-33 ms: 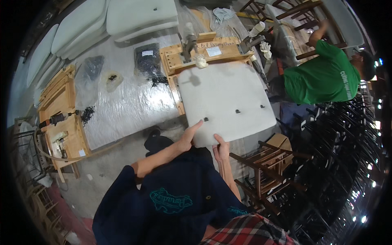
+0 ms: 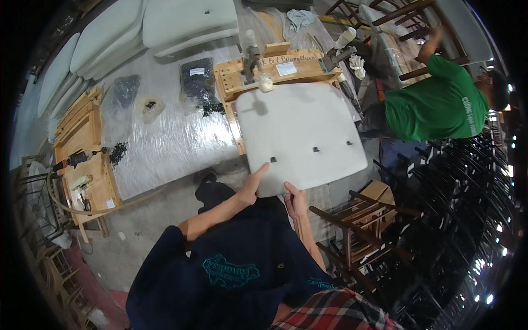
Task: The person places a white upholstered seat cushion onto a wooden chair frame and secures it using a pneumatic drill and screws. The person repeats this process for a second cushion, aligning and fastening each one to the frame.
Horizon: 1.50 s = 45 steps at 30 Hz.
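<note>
A pale, rounded chair seat panel lies partly over a wooden jig, with its near edge reaching past the bench toward me. Three small dark pieces sit in a row across its nearer half. My left hand grips the near left corner, thumb on top beside the leftmost dark piece and fingers hidden beneath. On the near edge, a little to the right, my right hand pinches the panel with its thumb above. Two clamps stand on the jig's far side, the left clamp with a wrapped tip.
Stacked pale panels fill the back left. On the plastic-covered bench lie bags and loose small black parts. A power drill rests on another wooden jig at left. A wooden chair frame stands right; a green-shirted person works beyond.
The panel has shifted slightly to the left in view, with both my hands still on it. The person at right has moved slightly rightward.
</note>
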Motion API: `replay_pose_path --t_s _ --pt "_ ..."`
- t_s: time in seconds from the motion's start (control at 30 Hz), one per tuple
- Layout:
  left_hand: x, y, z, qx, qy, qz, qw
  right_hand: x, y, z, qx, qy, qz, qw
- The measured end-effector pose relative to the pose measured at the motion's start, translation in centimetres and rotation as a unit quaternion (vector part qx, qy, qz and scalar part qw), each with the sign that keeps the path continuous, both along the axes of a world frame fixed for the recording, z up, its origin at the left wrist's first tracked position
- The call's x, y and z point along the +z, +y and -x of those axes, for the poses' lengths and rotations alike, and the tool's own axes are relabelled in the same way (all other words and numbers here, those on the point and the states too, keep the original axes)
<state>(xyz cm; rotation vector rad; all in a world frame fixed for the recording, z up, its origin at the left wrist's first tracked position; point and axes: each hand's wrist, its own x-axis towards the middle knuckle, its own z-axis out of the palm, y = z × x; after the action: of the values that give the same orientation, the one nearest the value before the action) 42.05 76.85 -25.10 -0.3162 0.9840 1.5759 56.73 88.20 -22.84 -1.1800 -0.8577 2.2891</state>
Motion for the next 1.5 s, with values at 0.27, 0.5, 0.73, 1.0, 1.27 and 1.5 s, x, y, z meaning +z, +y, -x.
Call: replay_pose_path --t_s 0.27,0.5,0.73,1.0,1.27,1.5 --pt "-1.2 2.5 -3.8 0.272 0.014 0.186 0.944 -0.7 21.4 0.5 -0.157 -0.035 -0.089 0.983" --pt "-3.3 9.0 -1.2 0.535 0.029 0.173 0.826 -3.8 26.7 8.0 -0.169 -0.006 -0.112 0.979" --pt "-2.1 12.8 9.4 0.511 -0.093 0.491 0.7 -7.8 29.9 15.3 -0.191 -0.078 -0.153 0.966" --pt "-4.5 1.1 1.9 0.289 0.307 0.364 0.831 -9.6 20.1 10.1 -0.104 -0.162 -0.188 0.963" --pt "-9.7 -30.7 -14.1 -0.1 0.478 0.304 0.818 -11.5 -10.2 4.9 0.415 -0.261 -0.156 0.857" --pt "-8.6 -54.7 -16.7 0.132 0.333 0.519 0.776 -1.8 -29.6 17.6 0.579 -0.001 -0.258 0.773"
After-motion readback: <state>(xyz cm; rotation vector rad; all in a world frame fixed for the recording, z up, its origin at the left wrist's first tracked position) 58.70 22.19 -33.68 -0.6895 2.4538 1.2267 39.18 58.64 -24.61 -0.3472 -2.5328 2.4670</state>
